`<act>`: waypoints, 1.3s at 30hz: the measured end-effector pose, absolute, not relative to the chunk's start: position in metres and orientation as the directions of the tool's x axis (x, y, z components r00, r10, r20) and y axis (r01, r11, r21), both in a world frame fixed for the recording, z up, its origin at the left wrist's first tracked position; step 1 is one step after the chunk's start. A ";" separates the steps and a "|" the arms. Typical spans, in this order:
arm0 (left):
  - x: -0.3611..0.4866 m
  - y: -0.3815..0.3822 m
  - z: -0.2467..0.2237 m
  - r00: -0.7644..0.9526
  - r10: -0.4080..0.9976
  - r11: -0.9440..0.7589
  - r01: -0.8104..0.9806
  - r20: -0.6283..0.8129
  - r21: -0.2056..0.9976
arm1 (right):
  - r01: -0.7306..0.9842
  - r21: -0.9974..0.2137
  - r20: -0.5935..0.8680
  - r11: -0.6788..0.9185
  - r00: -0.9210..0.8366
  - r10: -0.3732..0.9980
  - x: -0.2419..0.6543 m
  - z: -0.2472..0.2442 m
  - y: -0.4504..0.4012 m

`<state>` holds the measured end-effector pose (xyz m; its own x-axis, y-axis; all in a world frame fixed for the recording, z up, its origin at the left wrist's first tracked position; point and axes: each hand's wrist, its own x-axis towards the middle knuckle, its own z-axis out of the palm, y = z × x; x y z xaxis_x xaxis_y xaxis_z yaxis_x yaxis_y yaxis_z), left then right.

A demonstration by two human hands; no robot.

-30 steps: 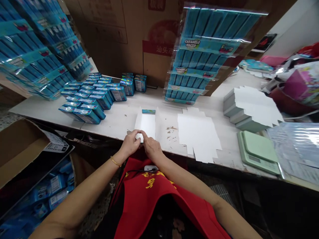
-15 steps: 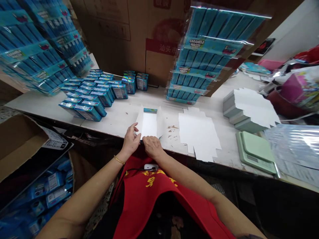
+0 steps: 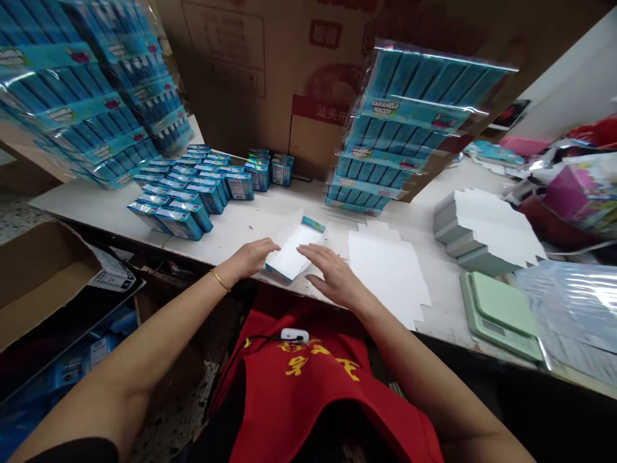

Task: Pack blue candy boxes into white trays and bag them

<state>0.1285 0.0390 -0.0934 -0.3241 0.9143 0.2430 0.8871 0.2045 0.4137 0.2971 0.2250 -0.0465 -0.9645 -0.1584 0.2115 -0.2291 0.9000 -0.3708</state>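
A partly folded card tray (image 3: 292, 252), white inside with blue end walls, lies tilted on the white table near its front edge. My left hand (image 3: 254, 256) is at the tray's left side, its fingers close together near the front left corner; whether they pinch the card is too small to tell. My right hand (image 3: 330, 273) reaches over the tray's right side, fingers spread and thumb apart, with nothing gripped. Right of it, flat white card blanks (image 3: 388, 267) lie on the table (image 3: 231, 238).
Small blue boxes (image 3: 178, 223) stand in rows at the left. Wrapped blue packs (image 3: 371, 154) rise behind, against a large carton (image 3: 231, 83). A stack of blanks (image 3: 489, 225) and a green scale (image 3: 501, 312) are at the right. An open carton (image 3: 43, 276) is at the lower left.
The tray has turned clockwise, its far end now pointing right. My right hand has left the near end and opened over the right side. My left hand has moved beside the left side.
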 end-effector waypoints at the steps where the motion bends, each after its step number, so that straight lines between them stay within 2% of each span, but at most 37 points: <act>1: 0.124 0.039 -0.095 -0.281 0.930 0.172 0.903 0.238 0.393 | -0.223 -0.275 0.192 0.935 -0.966 -0.174 0.292 -0.053 0.236; 3: 0.116 0.039 -0.095 -0.219 0.946 0.125 0.927 0.238 0.354 | -0.198 -0.093 0.104 0.976 -0.977 -0.188 0.281 -0.069 0.255; 5: 0.109 0.038 -0.092 -0.234 0.934 0.134 0.930 0.269 0.342 | -0.174 0.007 0.016 0.985 -0.985 -0.174 0.272 -0.084 0.265; 7: 0.110 0.035 -0.085 -0.359 0.857 0.221 0.904 0.371 0.366 | -0.165 0.031 -0.015 0.986 -0.986 -0.165 0.267 -0.092 0.262; 9: 0.125 0.031 -0.078 -0.521 0.690 0.336 0.845 0.502 0.416 | -0.159 0.010 0.013 0.987 -0.987 -0.159 0.267 -0.093 0.246; 11: 0.151 0.029 -0.076 -0.591 0.580 0.398 0.806 0.561 0.438 | -0.138 -0.031 0.062 0.990 -0.989 -0.136 0.268 -0.092 0.227; 13: 0.180 0.030 -0.084 -0.564 0.641 0.413 0.825 0.521 0.386 | -0.112 -0.075 0.072 0.991 -0.992 -0.107 0.266 -0.093 0.212; 16: 0.200 0.035 -0.110 -0.509 0.737 0.449 0.860 0.444 0.241 | -0.094 -0.146 0.020 0.985 -0.996 -0.092 0.260 -0.100 0.208; 18: 0.195 0.040 -0.128 -0.477 0.769 0.445 0.877 0.426 0.181 | -0.094 -0.161 0.063 0.982 -0.994 -0.084 0.259 -0.104 0.211; 21: 0.174 0.046 -0.146 -0.411 0.799 0.400 0.908 0.439 0.124 | -0.082 -0.076 0.237 0.994 -0.970 -0.061 0.267 -0.108 0.211; 23: 0.164 0.047 -0.150 -0.404 0.803 0.415 0.907 0.438 0.076 | -0.048 -0.008 0.292 0.999 -0.955 -0.043 0.277 -0.110 0.205; 26: 0.162 0.045 -0.150 -0.441 0.807 0.475 0.880 0.394 0.014 | 0.009 0.029 0.268 1.000 -0.963 0.000 0.289 -0.117 0.197; 31: 0.175 0.043 -0.145 -0.449 0.821 0.499 0.864 0.354 -0.061 | 0.111 -0.013 0.209 0.994 -0.972 0.111 0.284 -0.133 0.200; 36: 0.171 0.045 -0.144 -0.434 0.878 0.464 0.876 0.201 -0.132 | 0.104 -0.001 0.116 0.995 -0.988 0.103 0.277 -0.136 0.207; 39: 0.167 0.047 -0.142 -0.408 0.904 0.424 0.897 0.129 -0.129 | 0.077 -0.022 0.076 0.997 -0.994 0.079 0.276 -0.133 0.212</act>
<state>0.1670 0.0471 -0.1425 -0.4084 0.9037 0.1286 0.8966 0.4236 -0.1291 0.2761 0.2118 -0.1327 -0.9940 0.0788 0.0757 0.0773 0.9968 -0.0222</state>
